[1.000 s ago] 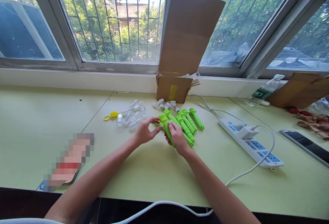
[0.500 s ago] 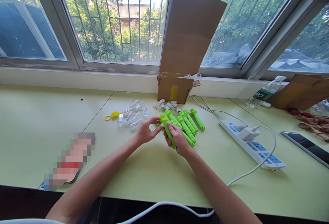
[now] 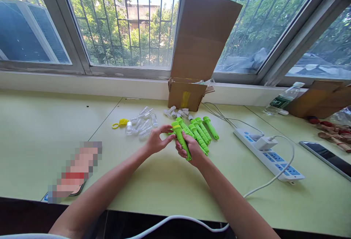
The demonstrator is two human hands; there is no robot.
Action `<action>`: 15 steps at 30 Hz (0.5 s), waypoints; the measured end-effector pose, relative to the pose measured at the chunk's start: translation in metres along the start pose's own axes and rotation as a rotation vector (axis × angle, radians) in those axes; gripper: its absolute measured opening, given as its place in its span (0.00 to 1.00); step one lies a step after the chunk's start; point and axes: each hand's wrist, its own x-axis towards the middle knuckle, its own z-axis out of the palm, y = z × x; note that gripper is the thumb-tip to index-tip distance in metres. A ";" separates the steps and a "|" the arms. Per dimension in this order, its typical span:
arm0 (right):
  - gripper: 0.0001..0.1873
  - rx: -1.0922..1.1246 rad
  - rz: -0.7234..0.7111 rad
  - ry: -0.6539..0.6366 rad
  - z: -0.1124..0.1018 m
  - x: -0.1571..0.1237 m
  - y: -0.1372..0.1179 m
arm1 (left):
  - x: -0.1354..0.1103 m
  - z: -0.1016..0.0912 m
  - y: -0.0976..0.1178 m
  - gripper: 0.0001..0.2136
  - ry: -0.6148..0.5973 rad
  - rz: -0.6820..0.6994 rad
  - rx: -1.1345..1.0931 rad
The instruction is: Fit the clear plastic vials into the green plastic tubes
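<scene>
My right hand [image 3: 192, 149] is wrapped round the lower part of a bright green plastic tube [image 3: 181, 140], shaped like a small flashlight with a wider, ridged head. It is held tilted, head up and to the left. My left hand [image 3: 159, 139] is curled at the tube's head, fingertips and thumb closed about its rim. A bit of green shows between those fingers, too small to make out. Just behind my right hand lies a pile of similar green tubes [image 3: 200, 131]. Clear plastic caps [image 3: 144, 122] are heaped beyond my left hand, beside a yellow piece with a ring [image 3: 120, 123].
Small white parts [image 3: 171, 112] lie before an open cardboard box [image 3: 186, 94] by the window. A power strip [image 3: 270, 155] with plugged-in cables, a phone [image 3: 326, 156] and a water bottle [image 3: 285, 98] are on the right. A pixelated item [image 3: 75, 173] lies at the left.
The green tube has shifted slightly to the right and turned a little in my right hand. My left hand stays at its head.
</scene>
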 end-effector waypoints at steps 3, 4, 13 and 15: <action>0.20 0.021 0.011 -0.019 -0.002 0.001 0.001 | 0.000 0.000 -0.001 0.15 -0.007 0.006 0.010; 0.20 0.009 0.003 -0.015 -0.002 0.001 0.001 | -0.001 0.001 -0.001 0.15 -0.005 0.010 0.010; 0.22 -0.306 -0.323 0.121 0.005 0.005 0.008 | -0.006 0.007 0.005 0.18 -0.061 0.083 0.066; 0.21 -0.335 -0.358 0.126 0.004 0.006 0.009 | -0.007 0.006 0.007 0.17 -0.070 0.094 0.050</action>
